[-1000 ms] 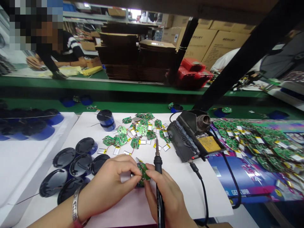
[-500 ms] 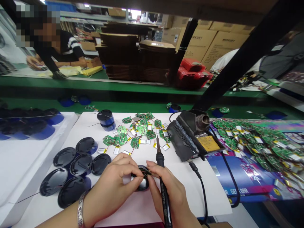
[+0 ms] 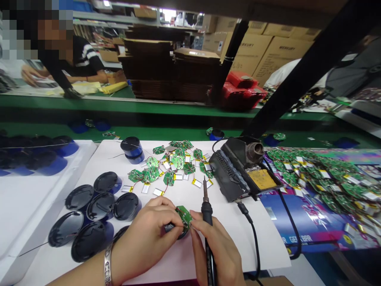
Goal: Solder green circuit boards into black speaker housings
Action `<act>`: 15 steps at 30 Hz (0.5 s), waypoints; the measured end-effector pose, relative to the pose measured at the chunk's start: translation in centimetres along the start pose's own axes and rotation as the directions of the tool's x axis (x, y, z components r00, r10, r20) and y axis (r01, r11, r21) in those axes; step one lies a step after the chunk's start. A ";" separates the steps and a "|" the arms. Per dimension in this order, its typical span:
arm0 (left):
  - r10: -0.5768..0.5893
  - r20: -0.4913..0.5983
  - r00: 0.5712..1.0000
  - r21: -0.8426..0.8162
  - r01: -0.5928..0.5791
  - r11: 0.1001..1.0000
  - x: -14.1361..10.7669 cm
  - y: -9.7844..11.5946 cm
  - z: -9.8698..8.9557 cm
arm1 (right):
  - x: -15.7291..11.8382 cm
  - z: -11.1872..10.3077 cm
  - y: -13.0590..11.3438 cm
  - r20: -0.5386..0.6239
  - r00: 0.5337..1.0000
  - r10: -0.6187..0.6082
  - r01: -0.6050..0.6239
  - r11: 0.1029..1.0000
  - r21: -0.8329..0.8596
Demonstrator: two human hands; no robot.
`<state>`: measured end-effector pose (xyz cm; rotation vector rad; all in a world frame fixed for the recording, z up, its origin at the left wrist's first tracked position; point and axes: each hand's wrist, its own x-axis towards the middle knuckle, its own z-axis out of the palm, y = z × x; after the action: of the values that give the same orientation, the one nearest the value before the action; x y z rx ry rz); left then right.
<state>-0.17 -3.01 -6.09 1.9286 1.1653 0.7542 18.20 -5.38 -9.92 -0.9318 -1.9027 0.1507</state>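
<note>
My left hand [image 3: 157,226] pinches the near-left edge of a green circuit board [image 3: 185,217], tilted up above a round black housing [image 3: 182,235] that my hands mostly hide. A soldering iron [image 3: 207,210] lies in my right hand [image 3: 218,246], held between thumb and palm with its tip pointing away from me. The thumb and forefinger of that hand come close to the board's right edge; whether they touch it I cannot tell. Beyond my hands lies a heap of green boards [image 3: 178,159] wired to small silver batteries [image 3: 197,183].
Several round black housings [image 3: 101,206] stand at left, beside a white foam tray [image 3: 86,159]. A soldering station [image 3: 235,171] with a yellow sponge [image 3: 261,179] sits right, its cable [image 3: 254,234] running forward. More boards [image 3: 327,174] lie far right. Across the bench a person [image 3: 80,59] works.
The green circuit board has come up into view between my hands, over the black housing. My right hand and the iron have shifted slightly right, and the fingers have drawn a little apart.
</note>
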 end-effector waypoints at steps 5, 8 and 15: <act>-0.033 0.000 0.999 -0.025 0.033 0.999 0.1 0.0 -0.2 | 0.0 0.1 0.4 -0.016 1.000 0.001 -0.002 1.000 -0.015; -0.019 -0.020 1.000 -0.043 0.018 0.999 0.1 0.2 -0.4 | 0.0 0.1 0.4 -0.020 0.999 0.036 -0.036 0.999 0.003; -0.079 -0.027 0.996 -0.010 0.079 0.997 -0.5 0.2 0.1 | -0.4 0.0 0.0 -0.014 1.000 -0.006 0.007 0.999 0.048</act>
<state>-0.23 -3.55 -6.05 1.8584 1.2452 0.7449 18.33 -5.61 -10.19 -0.8920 -1.8809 0.1848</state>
